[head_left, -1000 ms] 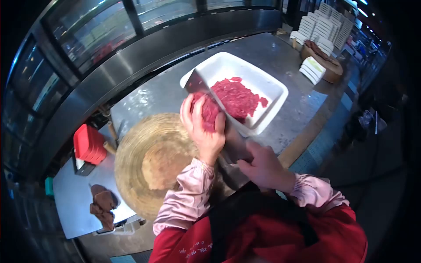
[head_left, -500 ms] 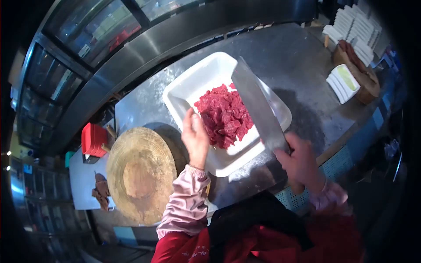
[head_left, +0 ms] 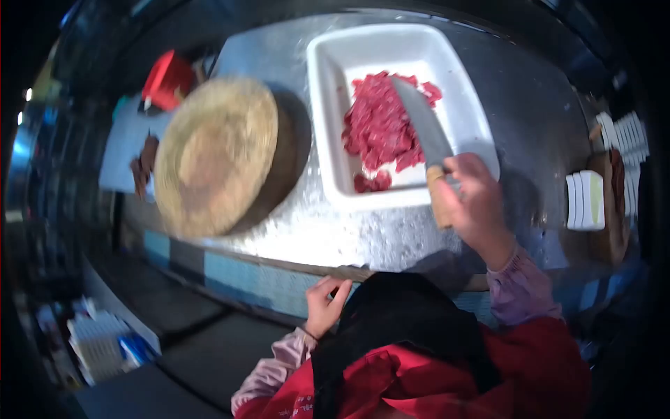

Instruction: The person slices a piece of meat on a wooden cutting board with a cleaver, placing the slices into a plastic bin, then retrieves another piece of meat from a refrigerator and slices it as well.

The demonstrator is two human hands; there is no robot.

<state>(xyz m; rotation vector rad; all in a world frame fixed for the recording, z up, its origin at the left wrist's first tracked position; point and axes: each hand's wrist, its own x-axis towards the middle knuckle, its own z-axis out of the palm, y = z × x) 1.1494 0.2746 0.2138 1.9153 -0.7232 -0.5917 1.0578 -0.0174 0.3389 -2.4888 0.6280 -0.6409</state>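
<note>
Butcher's counter: steel worktop, chopping block.

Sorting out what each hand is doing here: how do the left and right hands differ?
The right hand is closed around the cleaver handle, blade over the chopped red meat in the white tray; the left hand holds nothing. The right hand reaches out over the steel counter; the left hand sits drawn back near the counter's edge, fingers loosely curled. Both wear pink sleeves.

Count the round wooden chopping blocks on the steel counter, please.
1: the round wooden chopping block lies left of the white rectangular tray. Others may be hidden.
</note>
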